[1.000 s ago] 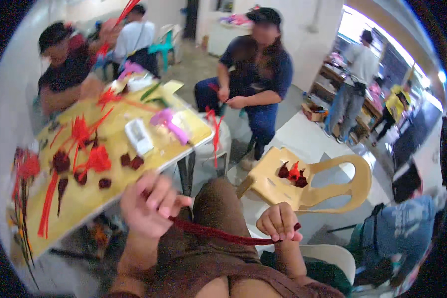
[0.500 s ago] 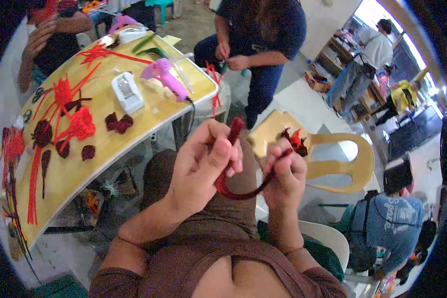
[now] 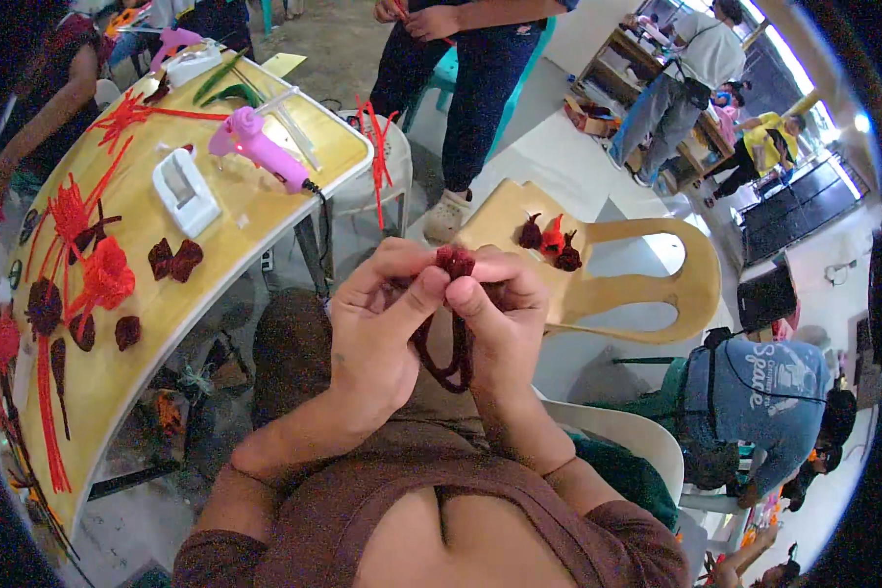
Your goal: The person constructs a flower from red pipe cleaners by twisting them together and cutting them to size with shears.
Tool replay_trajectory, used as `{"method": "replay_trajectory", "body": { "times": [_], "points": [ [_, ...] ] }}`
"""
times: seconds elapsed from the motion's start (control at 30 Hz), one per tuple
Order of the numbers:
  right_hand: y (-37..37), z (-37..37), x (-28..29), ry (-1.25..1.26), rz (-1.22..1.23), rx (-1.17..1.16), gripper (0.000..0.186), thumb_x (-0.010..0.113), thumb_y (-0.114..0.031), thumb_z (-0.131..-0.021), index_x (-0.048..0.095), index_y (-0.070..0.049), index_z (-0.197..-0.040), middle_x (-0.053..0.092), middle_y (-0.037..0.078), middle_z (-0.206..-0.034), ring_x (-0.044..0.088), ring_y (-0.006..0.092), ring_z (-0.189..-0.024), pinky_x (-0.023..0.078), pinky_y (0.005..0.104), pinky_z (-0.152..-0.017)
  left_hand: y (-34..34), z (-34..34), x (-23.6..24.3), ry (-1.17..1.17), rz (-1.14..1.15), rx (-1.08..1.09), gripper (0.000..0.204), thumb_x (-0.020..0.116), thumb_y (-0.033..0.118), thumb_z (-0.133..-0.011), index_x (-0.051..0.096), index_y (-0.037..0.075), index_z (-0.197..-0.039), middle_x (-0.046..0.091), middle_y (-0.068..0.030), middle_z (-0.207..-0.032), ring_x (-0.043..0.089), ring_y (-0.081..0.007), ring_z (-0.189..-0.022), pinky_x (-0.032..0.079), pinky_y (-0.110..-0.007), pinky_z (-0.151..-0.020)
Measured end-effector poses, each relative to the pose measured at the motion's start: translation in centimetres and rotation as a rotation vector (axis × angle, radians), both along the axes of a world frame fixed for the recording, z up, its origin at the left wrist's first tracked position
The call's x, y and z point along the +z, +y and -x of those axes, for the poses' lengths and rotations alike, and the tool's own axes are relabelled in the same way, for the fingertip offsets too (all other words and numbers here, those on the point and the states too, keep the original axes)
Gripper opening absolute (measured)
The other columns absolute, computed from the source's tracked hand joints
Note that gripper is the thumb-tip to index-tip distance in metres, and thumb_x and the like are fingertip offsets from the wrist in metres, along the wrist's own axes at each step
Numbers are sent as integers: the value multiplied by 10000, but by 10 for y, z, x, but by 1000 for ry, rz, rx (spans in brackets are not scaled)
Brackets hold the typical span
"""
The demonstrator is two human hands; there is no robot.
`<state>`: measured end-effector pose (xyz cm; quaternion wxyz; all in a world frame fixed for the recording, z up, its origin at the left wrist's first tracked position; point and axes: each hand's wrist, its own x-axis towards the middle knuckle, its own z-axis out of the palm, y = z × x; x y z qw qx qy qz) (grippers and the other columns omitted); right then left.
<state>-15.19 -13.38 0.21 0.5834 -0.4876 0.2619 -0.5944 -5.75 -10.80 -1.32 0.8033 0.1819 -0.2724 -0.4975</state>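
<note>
Two bare hands have come together in the past half second: the left hand (image 3: pixel 382 338) and the right hand (image 3: pixel 508 328), held apart then, now meet above the lap. Between their thumbs and fingertips both pinch a dark red, fuzzy, rope-like strip (image 3: pixel 456 260). It sagged between them as a wide, open curve; now it hangs below the fingers as a narrow loop, with what look like its ends gathered at the top. That suggests the bend is made and the work has reached the holding of the ends together, though the fingertips hide exactly how they meet.

To the left is a yellow-topped table (image 3: pixel 230 235) with a pale rim. Near its far right corner lies a lilac plastic glue gun (image 3: pixel 265 157), whose black cord (image 3: pixel 323 211) drops over the right edge. Closer to the near edge are a white plastic dispenser-like box (image 3: pixel 184 194), a dark red bow-shaped piece (image 3: pixel 174 260) and a bright red fuzzy flower (image 3: pixel 106 274).

On the right, a beige plastic chair (image 3: pixel 701 274) carries three small red and dark red tufted pieces (image 3: pixel 553 237) near its seat's back edge. Nothing visible blocks the hands; the dangling cord is the likeliest snag beside the table.
</note>
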Motion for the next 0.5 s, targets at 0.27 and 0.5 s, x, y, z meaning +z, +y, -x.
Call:
{"method": "replay_trajectory", "body": {
  "times": [0.27, 0.5],
  "points": [
    [-19, -3, -39, -53, 13, 119, 161, 773, -22, -710, 687, -82, -831, 433, 103, -1294, 496, 214, -1104, 395, 367, -968, -7, -22, -15, -6, -171, -266, 141, 680, 53, -843, 551, 57, -898, 625, -42, -954, 595, -124, -887, 468, -253, -820],
    [-21, -17, -49, 79, 239, 65, 115, 758, -152, -770, 701, -107, -860, 411, 129, -1358, 410, 290, -1240, 303, 427, -1051, -3, -30, -28, 167, -226, -331, 207, 722, 86, -809, 518, 98, -846, 605, -29, -940, 587, -160, -905, 483, -303, -828]
  ]
}}
